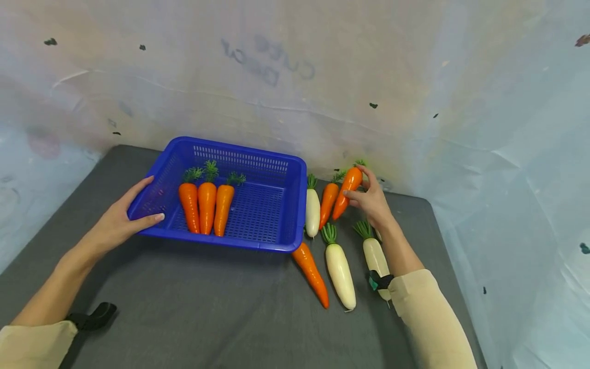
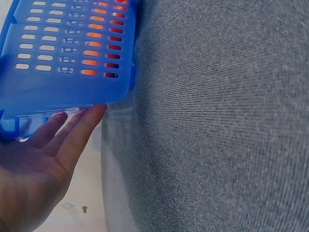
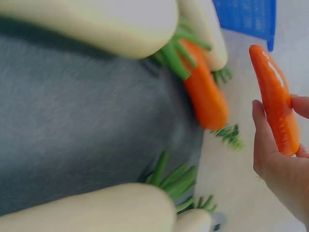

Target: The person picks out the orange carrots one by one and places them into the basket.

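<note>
In the head view, my right hand [image 1: 371,202] pinches an orange carrot [image 1: 348,192] with its green top up, at the table's back right. The right wrist view shows this carrot [image 3: 276,104] between thumb and fingers. My left hand [image 1: 117,223] holds the left end of a blue plastic basket [image 1: 258,244], with the thumb over its front rim. In the left wrist view, its fingers [image 2: 79,135] reach against the basket's lower edge. Side by side in the basket lie three carrots [image 1: 207,205], leaves toward the back.
Right of the basket lie another carrot [image 1: 329,205] and white radishes [image 1: 341,274] [image 1: 313,212] [image 1: 375,256]. One carrot [image 1: 313,277] is partly hidden by the basket's front right corner. Grey cloth covers the table [image 1: 198,307]; a pale sheet [image 1: 322,77] hangs behind it.
</note>
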`<state>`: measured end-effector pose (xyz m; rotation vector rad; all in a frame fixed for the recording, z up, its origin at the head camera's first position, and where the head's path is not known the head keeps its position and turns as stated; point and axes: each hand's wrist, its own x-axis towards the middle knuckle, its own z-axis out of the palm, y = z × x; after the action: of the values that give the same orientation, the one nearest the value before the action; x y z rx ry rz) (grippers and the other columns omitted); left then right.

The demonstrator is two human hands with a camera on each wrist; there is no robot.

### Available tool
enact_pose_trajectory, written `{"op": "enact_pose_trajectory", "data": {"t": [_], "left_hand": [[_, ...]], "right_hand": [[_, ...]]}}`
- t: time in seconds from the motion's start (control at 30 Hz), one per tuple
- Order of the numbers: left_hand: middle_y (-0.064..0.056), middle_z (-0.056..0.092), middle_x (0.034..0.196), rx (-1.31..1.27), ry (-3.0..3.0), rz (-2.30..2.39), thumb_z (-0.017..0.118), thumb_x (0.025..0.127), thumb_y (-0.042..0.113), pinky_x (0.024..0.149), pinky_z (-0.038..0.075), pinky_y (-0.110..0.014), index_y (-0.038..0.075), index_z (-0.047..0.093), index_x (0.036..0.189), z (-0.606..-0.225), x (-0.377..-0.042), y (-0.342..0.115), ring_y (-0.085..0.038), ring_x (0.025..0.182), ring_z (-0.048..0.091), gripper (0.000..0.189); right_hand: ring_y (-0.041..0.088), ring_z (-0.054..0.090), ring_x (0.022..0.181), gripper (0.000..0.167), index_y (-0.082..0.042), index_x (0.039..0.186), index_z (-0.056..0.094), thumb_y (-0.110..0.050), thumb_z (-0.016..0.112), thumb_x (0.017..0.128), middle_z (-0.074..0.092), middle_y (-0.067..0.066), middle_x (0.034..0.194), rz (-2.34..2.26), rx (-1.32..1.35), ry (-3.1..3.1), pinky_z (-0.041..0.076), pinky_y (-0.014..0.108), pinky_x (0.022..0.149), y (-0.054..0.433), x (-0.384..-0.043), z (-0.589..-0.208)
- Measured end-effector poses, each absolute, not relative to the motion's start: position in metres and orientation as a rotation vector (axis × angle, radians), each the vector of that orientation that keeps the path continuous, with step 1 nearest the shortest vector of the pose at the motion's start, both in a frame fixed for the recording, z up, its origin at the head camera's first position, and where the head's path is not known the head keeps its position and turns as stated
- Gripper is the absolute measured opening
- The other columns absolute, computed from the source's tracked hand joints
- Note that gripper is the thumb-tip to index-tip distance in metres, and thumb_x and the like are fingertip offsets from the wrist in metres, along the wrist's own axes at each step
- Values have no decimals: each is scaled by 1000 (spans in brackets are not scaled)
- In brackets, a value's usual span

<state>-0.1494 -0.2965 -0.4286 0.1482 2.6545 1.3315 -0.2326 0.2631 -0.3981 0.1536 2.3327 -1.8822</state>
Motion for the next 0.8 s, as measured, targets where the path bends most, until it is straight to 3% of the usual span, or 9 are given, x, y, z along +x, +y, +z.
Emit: {"op": "enact_pose_trajectory", "data": {"t": [0.4, 0.63, 0.8], "left_hand": [[-31, 12, 160, 123, 2659, 1324, 68, 94, 37, 96, 27, -79, 36, 1, 160, -429, -150, -297, -60, 127, 34, 94], [-26, 8, 163, 101, 2638, 1335, 68, 93, 37, 98, 25, -79, 39, 1, 160, -429, -152, -297, -60, 131, 31, 95], [-25, 7, 163, 92, 2627, 1338, 68, 94, 37, 99, 25, -78, 39, 0, 159, -428, -151, -297, -59, 131, 31, 95]], "right_hand": [[30, 60, 114, 79, -35, 154, 33, -9, 73, 91, 39, 13, 146, -1909, -137, 2271, 56, 39, 89, 228, -228, -364], [31, 65, 105, 79, -34, 155, 31, -6, 70, 92, 43, 13, 143, -1900, -250, 2212, 56, 42, 88, 200, -225, -354], [33, 62, 112, 81, -30, 157, 26, -6, 69, 92, 38, 14, 148, -1856, -345, 2155, 56, 42, 89, 178, -225, -352]]}}
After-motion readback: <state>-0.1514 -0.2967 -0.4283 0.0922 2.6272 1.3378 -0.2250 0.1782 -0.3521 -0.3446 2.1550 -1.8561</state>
